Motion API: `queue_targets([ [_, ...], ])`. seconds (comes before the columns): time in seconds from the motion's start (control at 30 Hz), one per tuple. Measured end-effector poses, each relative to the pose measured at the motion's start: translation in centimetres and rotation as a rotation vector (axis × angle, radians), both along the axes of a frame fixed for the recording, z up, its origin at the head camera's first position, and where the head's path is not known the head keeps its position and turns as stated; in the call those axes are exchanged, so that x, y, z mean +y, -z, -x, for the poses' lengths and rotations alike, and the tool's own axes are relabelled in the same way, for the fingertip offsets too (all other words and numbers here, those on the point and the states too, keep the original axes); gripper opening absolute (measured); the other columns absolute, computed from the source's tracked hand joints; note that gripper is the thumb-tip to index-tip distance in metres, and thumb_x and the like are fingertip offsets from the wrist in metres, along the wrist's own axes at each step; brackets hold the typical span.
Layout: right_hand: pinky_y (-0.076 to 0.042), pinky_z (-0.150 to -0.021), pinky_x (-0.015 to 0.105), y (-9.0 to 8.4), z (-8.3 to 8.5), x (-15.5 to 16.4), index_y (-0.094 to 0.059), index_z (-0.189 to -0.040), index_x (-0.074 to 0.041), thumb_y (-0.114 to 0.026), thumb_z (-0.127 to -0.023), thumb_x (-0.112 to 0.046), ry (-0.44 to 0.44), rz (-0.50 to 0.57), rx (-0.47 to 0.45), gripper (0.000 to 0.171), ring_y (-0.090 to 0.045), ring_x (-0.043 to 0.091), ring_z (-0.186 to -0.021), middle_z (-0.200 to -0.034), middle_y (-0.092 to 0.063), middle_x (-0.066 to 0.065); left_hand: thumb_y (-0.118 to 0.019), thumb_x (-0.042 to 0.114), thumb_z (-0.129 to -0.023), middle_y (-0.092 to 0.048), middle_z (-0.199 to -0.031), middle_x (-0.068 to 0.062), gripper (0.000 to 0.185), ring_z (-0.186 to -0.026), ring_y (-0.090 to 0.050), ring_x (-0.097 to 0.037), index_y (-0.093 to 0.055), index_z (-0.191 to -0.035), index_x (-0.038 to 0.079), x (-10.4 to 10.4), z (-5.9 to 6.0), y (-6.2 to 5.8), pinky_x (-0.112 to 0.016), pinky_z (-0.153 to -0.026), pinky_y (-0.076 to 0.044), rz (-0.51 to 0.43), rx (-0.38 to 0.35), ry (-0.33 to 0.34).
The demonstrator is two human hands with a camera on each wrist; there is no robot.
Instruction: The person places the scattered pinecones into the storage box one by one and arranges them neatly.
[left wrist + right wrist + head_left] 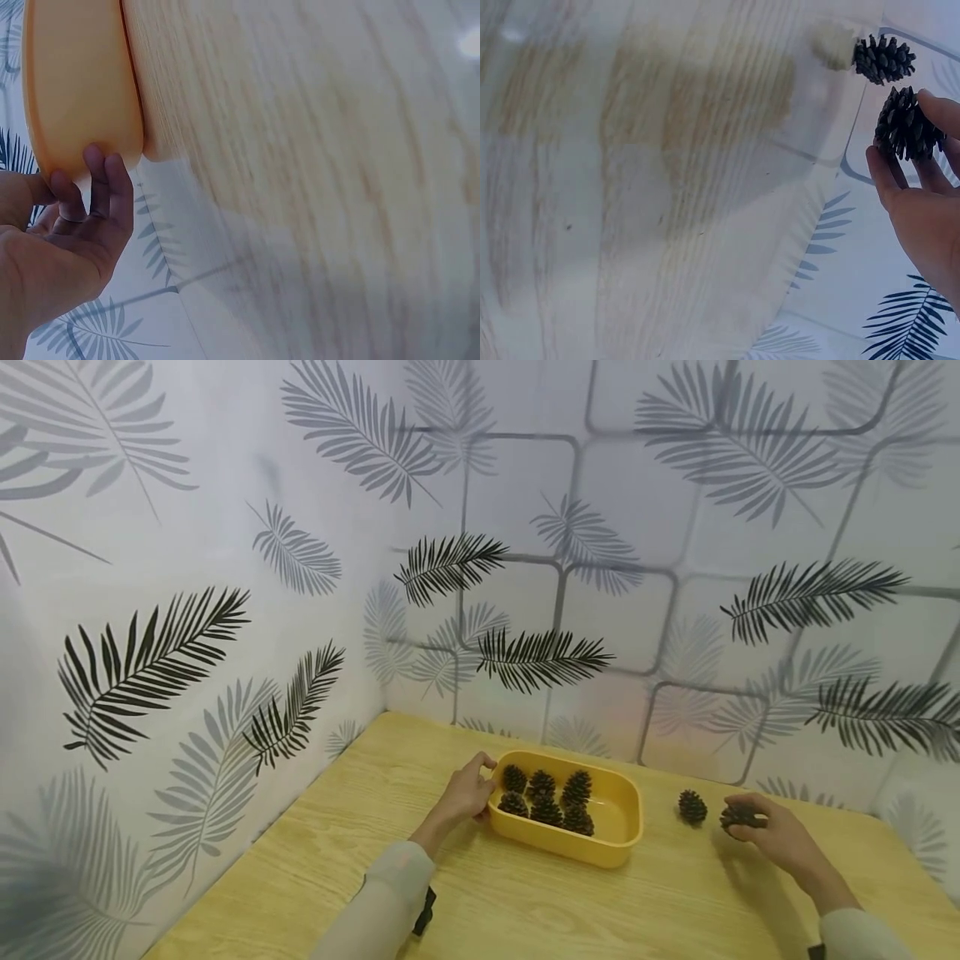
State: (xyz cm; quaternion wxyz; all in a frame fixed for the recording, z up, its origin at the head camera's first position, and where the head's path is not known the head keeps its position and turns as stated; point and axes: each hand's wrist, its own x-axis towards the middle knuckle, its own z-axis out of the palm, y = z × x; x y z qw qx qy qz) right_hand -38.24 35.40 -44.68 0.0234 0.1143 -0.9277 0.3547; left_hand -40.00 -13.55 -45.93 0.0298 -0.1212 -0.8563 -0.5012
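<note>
A yellow plastic box [567, 846] with rounded corners stands on the table, and several dark brown pine cones [546, 811] lie in its left and middle part. At its left end my left hand [467, 789] holds the rim and wall. In the left wrist view, curled fingers of the left hand [79, 225] touch the end of the box [82, 82]. To the right of the box, my right hand [783, 837] grips a pine cone [738, 820] between thumb and fingers. The right wrist view shows this held pine cone [906, 126] from the side.
Another loose pine cone [692, 807] lies on the table between the box and my right hand. The table [525, 910] has a light wood grain. Walls [517, 510] with a leaf pattern stand behind it and along its left side.
</note>
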Motion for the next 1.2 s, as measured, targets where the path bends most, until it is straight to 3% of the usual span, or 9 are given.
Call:
queue_targets([
  [0.37,-0.051,-0.096,0.063,-0.8,-0.4,-1.9,-0.039,-0.153,0.007,-0.06,-0.107,-0.017,0.001,0.073,0.016,0.056,-0.047,0.06,-0.131,-0.149,-0.041,0.038,-0.05,0.004,-0.108,-0.064,-0.066,-0.011,0.03,-0.063,-0.071,-0.043,-0.05,-0.138,0.0,0.2,0.1,1.3,-0.041,-0.051,-0.059,0.015,-0.018,-0.016],
  [0.63,-0.048,-0.098,0.066,-1.9,-0.4,-3.1,-0.039,-0.153,0.007,-0.059,-0.108,-0.017,0.0,0.099,0.089,0.055,-0.05,0.056,-0.13,-0.148,-0.045,0.038,-0.05,0.002,-0.108,-0.063,-0.065,-0.012,0.029,-0.057,-0.07,-0.037,-0.05,-0.137,-0.001,0.2,0.1,1.3,-0.035,-0.048,-0.057,0.009,-0.002,-0.02],
  [0.9,-0.056,-0.087,0.041,-3.7,-0.4,-4.2,-0.045,-0.152,0.004,-0.062,-0.107,-0.018,0.002,0.078,0.177,0.053,-0.056,0.046,-0.123,-0.141,-0.054,0.032,-0.049,0.0,-0.107,-0.063,-0.064,-0.013,0.029,-0.057,-0.07,-0.04,-0.05,-0.136,-0.003,0.1,-0.1,0.9,-0.038,-0.048,-0.058,0.01,0.036,-0.017],
  [0.97,-0.056,-0.089,0.043,-4.1,-0.4,-4.6,-0.045,-0.152,0.003,-0.062,-0.107,-0.019,0.001,0.082,0.182,0.053,-0.055,0.047,-0.124,-0.142,-0.054,0.032,-0.05,0.001,-0.107,-0.062,-0.063,-0.012,0.029,-0.057,-0.07,-0.039,-0.05,-0.136,-0.003,0.2,0.0,0.9,-0.038,-0.048,-0.058,0.015,0.034,-0.018],
  [1.1,-0.05,-0.097,0.062,-5.0,-0.5,-5.3,-0.044,-0.154,0.0,-0.062,-0.107,-0.021,-0.009,0.114,0.166,0.055,-0.05,0.052,-0.13,-0.146,-0.05,0.033,-0.05,0.001,-0.107,-0.062,-0.064,-0.011,0.03,-0.058,-0.071,-0.038,-0.049,-0.137,-0.002,0.3,0.2,0.8,-0.034,-0.048,-0.057,0.013,0.023,-0.023],
  [1.2,-0.046,-0.1,0.068,-5.5,-0.5,-5.8,-0.043,-0.155,-0.002,-0.062,-0.107,-0.022,-0.01,0.128,0.156,0.056,-0.047,0.054,-0.133,-0.149,-0.048,0.032,-0.05,0.001,-0.108,-0.062,-0.064,-0.011,0.03,-0.059,-0.071,-0.039,-0.049,-0.137,-0.003,0.4,0.3,0.5,-0.034,-0.047,-0.056,0.011,0.027,-0.022],
])
